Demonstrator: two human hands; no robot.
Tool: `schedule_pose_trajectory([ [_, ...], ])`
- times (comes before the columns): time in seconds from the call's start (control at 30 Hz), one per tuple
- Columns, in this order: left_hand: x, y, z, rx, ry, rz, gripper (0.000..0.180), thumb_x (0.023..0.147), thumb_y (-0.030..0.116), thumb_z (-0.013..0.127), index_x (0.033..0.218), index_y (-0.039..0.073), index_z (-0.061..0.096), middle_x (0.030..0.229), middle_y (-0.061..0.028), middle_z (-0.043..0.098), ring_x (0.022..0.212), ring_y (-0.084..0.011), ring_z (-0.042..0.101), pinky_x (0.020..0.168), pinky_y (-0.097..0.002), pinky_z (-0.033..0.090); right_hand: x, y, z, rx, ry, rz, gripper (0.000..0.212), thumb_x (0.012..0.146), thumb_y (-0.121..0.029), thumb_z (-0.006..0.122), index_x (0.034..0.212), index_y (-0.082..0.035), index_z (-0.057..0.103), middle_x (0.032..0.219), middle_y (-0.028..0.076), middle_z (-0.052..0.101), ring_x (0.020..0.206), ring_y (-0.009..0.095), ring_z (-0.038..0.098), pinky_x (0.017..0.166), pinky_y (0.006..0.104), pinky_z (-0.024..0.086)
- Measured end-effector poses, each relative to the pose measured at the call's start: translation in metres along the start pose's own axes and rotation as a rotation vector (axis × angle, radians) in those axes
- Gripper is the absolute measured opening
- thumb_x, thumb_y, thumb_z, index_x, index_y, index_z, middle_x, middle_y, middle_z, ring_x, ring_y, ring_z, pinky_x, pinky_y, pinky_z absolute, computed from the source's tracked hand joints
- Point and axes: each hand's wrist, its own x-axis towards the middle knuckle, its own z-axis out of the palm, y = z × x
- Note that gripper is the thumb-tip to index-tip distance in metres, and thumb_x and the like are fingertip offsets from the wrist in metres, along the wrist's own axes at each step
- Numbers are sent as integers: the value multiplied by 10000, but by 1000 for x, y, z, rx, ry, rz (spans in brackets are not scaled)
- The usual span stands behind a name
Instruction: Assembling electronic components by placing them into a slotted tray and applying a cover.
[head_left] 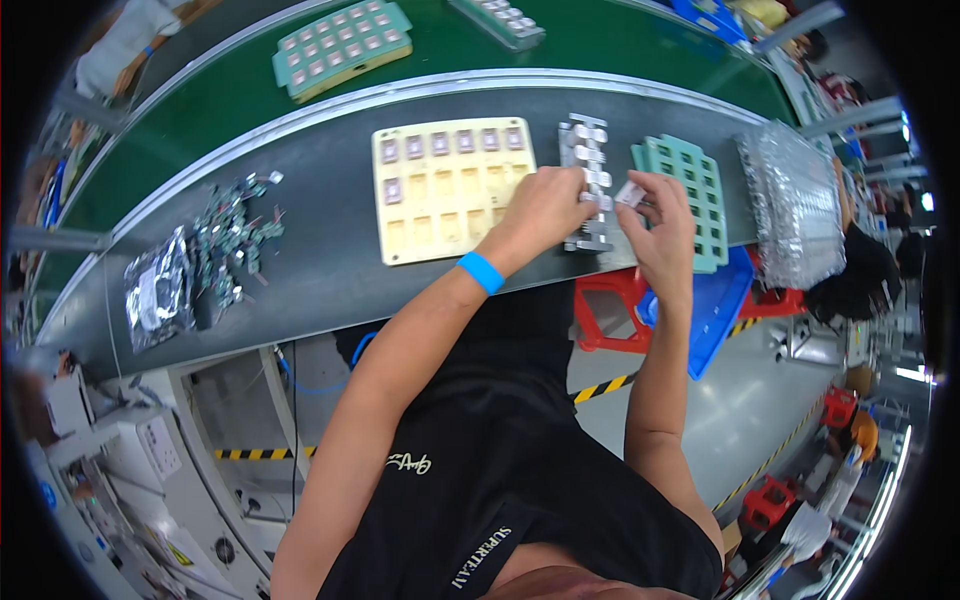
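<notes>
Head view: extends the left forearm (pixel 420 335) diagonally up and rightward from the lower edge, banded at the wrist with a blue wristband (pixel 481 272). Crosses the right edge of the cream tray (pixel 405 208) with the left hand (pixel 540 210), back upward, fingers bent onto the grey metal fixture (pixel 588 240). Cannot tell a firm grip from a mere touch there. Holds the right forearm (pixel 660 370) nearly upright, bent at the elbow. Pinches a small pale piece (pixel 630 193) between thumb and index finger of the right hand (pixel 660 225), just right of the fixture, near the green tray (pixel 652 158).
</notes>
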Motion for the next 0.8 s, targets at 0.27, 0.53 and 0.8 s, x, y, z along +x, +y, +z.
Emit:
schedule_pose_trajectory([
  [0.27,-29,-14,-44,27,249,25,215,825,149,601,937,-14,684,898,-208,680,834,-377,661,755,-440,529,1,7,18,297,33,46,259,896,10,642,1155,7,648,1131,95,584,904,137,601,767,232,507],
  [0.53,-69,-55,-128,429,395,-119,164,866,113,590,933,18,705,768,-163,669,798,-356,619,726,-447,503,9,-30,87,417,-309,13,350,858,-20,642,1206,13,627,1227,119,552,1028,191,621,849,312,562],
  [0.8,-72,-69,-115,592,463,3,111,805,97,638,847,55,732,907,-90,633,877,-301,517,799,-408,439,20,-58,137,53,-364,-113,263,874,-74,611,1120,16,639,1003,186,618,859,340,633,772,403,524],
])
